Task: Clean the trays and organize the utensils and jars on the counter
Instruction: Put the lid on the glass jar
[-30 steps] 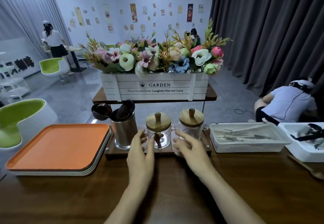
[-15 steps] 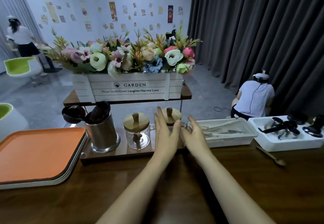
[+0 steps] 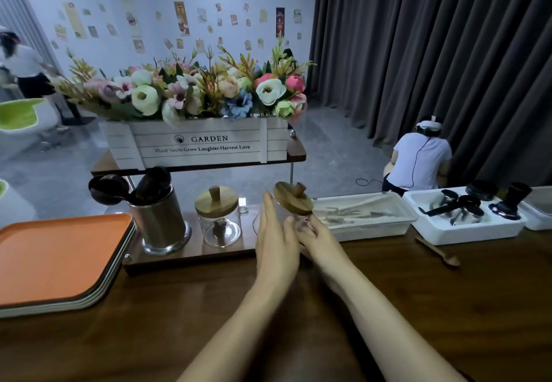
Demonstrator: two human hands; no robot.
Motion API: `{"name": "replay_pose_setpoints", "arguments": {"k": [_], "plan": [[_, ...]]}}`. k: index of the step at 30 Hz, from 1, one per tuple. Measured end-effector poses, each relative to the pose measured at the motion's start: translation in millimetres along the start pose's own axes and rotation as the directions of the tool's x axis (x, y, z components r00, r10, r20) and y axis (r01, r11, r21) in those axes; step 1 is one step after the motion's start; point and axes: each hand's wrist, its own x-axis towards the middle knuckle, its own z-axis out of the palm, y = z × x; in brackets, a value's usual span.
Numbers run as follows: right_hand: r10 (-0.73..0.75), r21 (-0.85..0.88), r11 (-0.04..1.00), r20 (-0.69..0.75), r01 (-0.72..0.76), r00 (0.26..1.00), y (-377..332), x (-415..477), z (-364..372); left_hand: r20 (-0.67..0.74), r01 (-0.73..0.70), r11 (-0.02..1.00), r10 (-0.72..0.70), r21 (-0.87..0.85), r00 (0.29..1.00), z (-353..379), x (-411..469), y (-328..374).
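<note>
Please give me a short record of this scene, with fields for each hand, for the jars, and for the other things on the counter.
left hand: fingers straight, flat against the side of the tilted jar
right hand: fingers curled round the lower part of the same jar
tilted jar: glass, wooden lid on
second jar: upright on the wooden base, lid on
utensil holder: metal, on the same base, dark spoons inside
tray stack: orange on top, left of the base
wooden spoon: lying loose on the counter, at right
</note>
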Motion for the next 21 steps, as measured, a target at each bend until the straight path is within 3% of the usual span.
{"name": "replay_pose_setpoints", "arguments": {"k": [9, 16, 21], "plan": [[-0.074, -0.1, 0.992, -0.017, 0.072, 0.997, 12.9, -101.7, -88.2, -0.063, -0.071, 0.997, 0.07, -0.008, 0.996, 46.5, -111.7, 30.2], [-0.028, -0.2, 0.98, -0.029, 0.022, 0.999, 40.6, -148.3, -201.9, -0.05, 0.009, 0.999, -0.011, -0.041, 0.999, 146.9, -183.2, 53.9], [0.009, -0.243, 0.97, 0.022, -0.004, 1.0, 50.1, -164.0, -252.2, -0.128, 0.021, 1.0, -0.023, -0.018, 0.991, 195.2, -212.6, 61.9]]}}
